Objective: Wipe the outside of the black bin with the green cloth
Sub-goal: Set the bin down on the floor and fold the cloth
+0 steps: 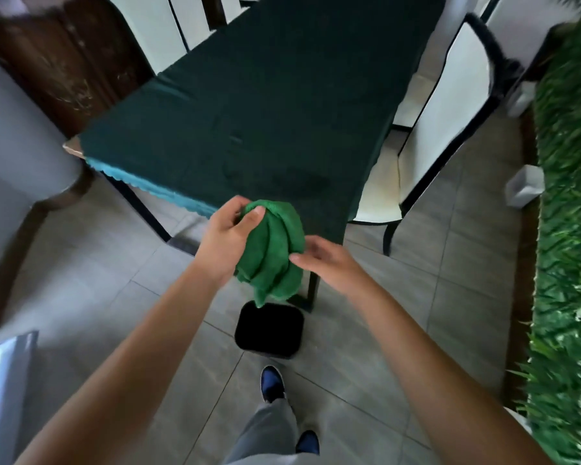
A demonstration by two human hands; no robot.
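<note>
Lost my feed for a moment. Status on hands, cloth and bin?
Left hand grips green cloth up top; right hand open, fingertips at its side. Black bin on floor below, unwiped. Nothing in the way.

One wide-angle view looks from the person's head forward and steeply down, so both forearms run up from the bottom corners to the left hand (227, 234) and right hand (326, 260) near the middle of the frame. The tiled floor (416, 297), black bin (269, 330) and shoes (272, 382) lie straight below, and the green-covered table (265, 105) stretches away ahead. The edges bend and smear, seemingly from lens distortion and head motion, so detail there is unclear.
</note>
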